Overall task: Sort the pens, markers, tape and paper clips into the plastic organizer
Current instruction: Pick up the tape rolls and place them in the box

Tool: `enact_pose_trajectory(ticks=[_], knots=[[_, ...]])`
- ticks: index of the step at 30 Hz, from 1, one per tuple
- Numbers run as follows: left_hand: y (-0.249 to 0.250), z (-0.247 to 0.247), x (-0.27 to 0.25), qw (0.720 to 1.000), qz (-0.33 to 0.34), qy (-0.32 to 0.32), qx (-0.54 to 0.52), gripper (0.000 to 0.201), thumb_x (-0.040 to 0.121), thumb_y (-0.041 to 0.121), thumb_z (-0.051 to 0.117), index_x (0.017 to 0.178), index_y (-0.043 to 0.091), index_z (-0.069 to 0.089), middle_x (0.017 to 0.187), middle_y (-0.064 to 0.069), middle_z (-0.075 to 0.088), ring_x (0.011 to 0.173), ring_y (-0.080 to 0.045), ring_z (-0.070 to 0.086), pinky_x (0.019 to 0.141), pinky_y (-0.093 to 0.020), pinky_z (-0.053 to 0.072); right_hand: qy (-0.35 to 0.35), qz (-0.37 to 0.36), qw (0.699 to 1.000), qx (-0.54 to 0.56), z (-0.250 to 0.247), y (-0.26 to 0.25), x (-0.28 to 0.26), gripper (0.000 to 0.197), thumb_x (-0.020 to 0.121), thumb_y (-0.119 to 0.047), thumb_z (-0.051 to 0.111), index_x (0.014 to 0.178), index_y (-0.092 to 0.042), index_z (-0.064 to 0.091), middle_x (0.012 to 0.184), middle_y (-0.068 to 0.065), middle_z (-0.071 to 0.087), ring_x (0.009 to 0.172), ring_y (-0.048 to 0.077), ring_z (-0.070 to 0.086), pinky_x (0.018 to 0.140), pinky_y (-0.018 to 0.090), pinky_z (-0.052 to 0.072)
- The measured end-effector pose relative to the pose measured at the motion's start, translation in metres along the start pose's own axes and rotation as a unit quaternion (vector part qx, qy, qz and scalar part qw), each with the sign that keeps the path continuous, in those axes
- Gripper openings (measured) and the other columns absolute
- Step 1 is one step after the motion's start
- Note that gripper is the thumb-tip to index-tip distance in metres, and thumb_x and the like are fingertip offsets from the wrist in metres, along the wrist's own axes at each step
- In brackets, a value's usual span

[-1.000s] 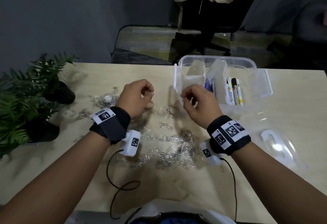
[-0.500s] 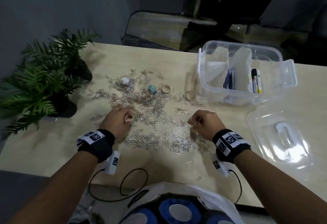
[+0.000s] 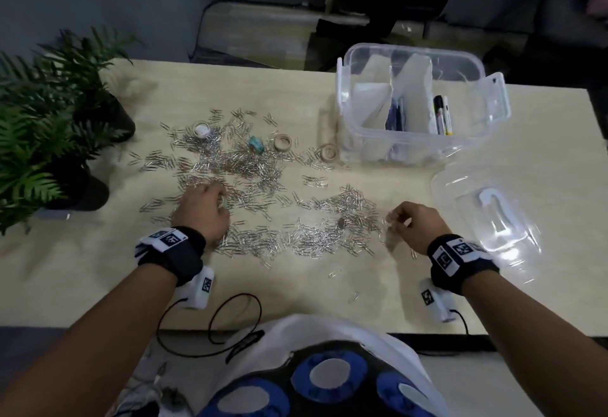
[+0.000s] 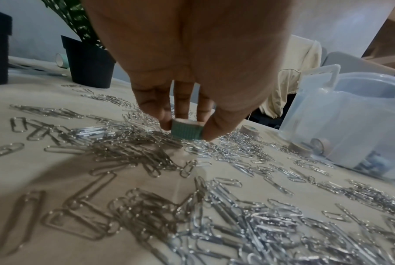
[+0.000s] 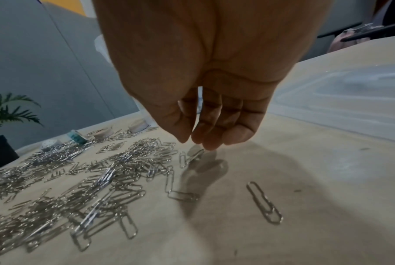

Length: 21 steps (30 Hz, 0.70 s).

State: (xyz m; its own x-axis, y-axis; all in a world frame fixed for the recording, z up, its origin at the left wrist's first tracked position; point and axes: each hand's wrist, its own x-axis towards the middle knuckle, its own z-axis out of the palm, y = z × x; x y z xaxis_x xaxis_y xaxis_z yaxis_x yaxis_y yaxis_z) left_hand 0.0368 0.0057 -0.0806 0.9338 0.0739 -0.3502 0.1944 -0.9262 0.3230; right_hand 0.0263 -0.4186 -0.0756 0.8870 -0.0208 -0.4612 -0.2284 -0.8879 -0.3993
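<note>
My left hand (image 3: 204,211) is down in the near-left part of the paper clips (image 3: 263,186), thumb and fingers (image 4: 156,107) pinching a small teal tape roll (image 4: 187,131) just above the pile. From the head camera the roll is nearly hidden behind the knuckles.

My right hand (image 3: 414,225) hangs at the near-right edge of the clips. Its fingertips (image 5: 209,141) are bunched, pointing down, just over a single clip (image 5: 195,155) on the table (image 3: 543,160); I cannot tell whether they touch it or hold anything.

Clips lie spread across the middle of the table. Among them on the far side: a white tape roll (image 3: 201,129), another teal roll (image 3: 256,144) and two beige rolls (image 3: 283,142) (image 3: 328,152), the last just left of the clear plastic organizer (image 3: 371,140).

The organizer stands far right, open. Markers (image 3: 442,115) stand in its right compartment, dark pens (image 3: 394,117) in the middle one. Its clear lid (image 3: 487,219) lies flat, near right.

Two potted plants (image 3: 49,127) sit far left.
</note>
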Motion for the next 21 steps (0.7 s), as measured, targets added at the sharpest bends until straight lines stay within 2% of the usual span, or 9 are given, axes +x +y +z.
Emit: enact_pose_trajectory(ticks=[3,6,8,10,12,14,17,19,21], knots=[[0.007,-0.001,-0.007,1.000,0.003,0.024,-0.011,0.026,0.088,0.021,0.053,0.113,0.015,0.057,0.102,-0.015,0.062,0.101,-0.035,0.054,0.084,-0.042,0.050,-0.009,-0.013,1.000,0.010,0.007,-0.006,-0.001,0.011,0.085,-0.012,0.064,0.086,-0.023,0.065,0.087,-0.003,0.067,0.080,0.018,0.060,0.072,0.024,0.042],[0.007,-0.001,-0.016,1.000,-0.002,0.023,-0.018,0.029,0.098,0.030,0.046,0.121,0.013,0.052,0.109,-0.016,0.058,0.102,-0.034,0.054,0.084,-0.040,0.047,-0.020,-0.060,0.998,0.011,0.013,-0.027,0.002,0.008,0.086,-0.016,0.066,0.087,-0.024,0.067,0.087,-0.004,0.068,0.081,0.017,0.063,0.072,0.024,0.043],[0.000,-0.002,-0.019,0.999,-0.013,0.024,-0.033,0.029,0.097,0.033,0.048,0.120,0.016,0.051,0.115,-0.013,0.055,0.103,-0.033,0.055,0.084,-0.040,0.049,-0.033,-0.079,0.996,0.015,0.016,-0.046,0.007,0.009,0.087,-0.017,0.064,0.086,-0.026,0.066,0.086,-0.006,0.068,0.080,0.015,0.063,0.072,0.024,0.044],[-0.008,-0.003,-0.020,0.998,-0.022,0.029,-0.050,0.024,0.094,0.028,0.052,0.116,0.020,0.050,0.120,-0.009,0.052,0.101,-0.029,0.057,0.083,-0.038,0.050,-0.027,-0.106,0.994,0.011,0.018,-0.068,0.015,0.008,0.087,-0.017,0.063,0.088,-0.024,0.066,0.089,-0.005,0.067,0.081,0.013,0.061,0.071,0.023,0.043],[-0.014,-0.006,-0.022,0.997,-0.032,0.037,-0.064,0.019,0.093,0.021,0.052,0.112,0.023,0.050,0.122,-0.007,0.051,0.096,-0.025,0.055,0.082,-0.034,0.047,-0.001,-0.135,0.991,0.004,0.018,-0.088,0.026,0.008,0.087,-0.015,0.062,0.092,-0.020,0.066,0.095,0.000,0.064,0.084,0.017,0.062,0.075,0.024,0.044],[-0.018,-0.010,-0.024,0.996,-0.034,0.047,-0.071,0.017,0.093,0.017,0.050,0.106,0.027,0.052,0.124,-0.006,0.050,0.092,-0.022,0.051,0.081,-0.031,0.044,0.023,-0.152,0.988,-0.009,0.018,-0.107,0.040,0.019,0.087,-0.015,0.061,0.106,-0.015,0.064,0.110,0.006,0.061,0.095,0.023,0.061,0.084,0.025,0.045],[-0.020,-0.010,-0.023,0.996,-0.025,0.045,-0.070,0.018,0.093,0.016,0.050,0.104,0.029,0.056,0.129,-0.003,0.048,0.094,-0.020,0.052,0.084,-0.029,0.044,0.037,-0.167,0.984,-0.042,0.021,-0.132,0.060,0.042,0.094,-0.019,0.055,0.135,-0.011,0.049,0.140,0.011,0.045,0.114,0.027,0.057,0.100,0.032,0.043],[-0.019,-0.010,-0.021,0.996,-0.021,0.033,-0.077,0.023,0.092,0.014,0.054,0.110,0.029,0.057,0.135,0.000,0.044,0.099,-0.021,0.055,0.086,-0.029,0.046,0.025,-0.165,0.983,-0.070,0.023,-0.144,0.073,0.056,0.093,-0.016,0.057,0.145,-0.011,0.037,0.155,0.012,0.028,0.124,0.031,0.054,0.106,0.036,0.041],[-0.015,-0.010,-0.016,0.997,-0.010,0.016,-0.080,0.033,0.090,0.009,0.055,0.117,0.029,0.056,0.137,0.000,0.041,0.101,-0.022,0.056,0.086,-0.031,0.049,0.001,-0.142,0.985,-0.101,0.023,-0.152,0.082,0.068,0.087,-0.012,0.064,0.147,-0.014,0.031,0.160,0.012,0.018,0.127,0.036,0.051,0.106,0.045,0.044]])
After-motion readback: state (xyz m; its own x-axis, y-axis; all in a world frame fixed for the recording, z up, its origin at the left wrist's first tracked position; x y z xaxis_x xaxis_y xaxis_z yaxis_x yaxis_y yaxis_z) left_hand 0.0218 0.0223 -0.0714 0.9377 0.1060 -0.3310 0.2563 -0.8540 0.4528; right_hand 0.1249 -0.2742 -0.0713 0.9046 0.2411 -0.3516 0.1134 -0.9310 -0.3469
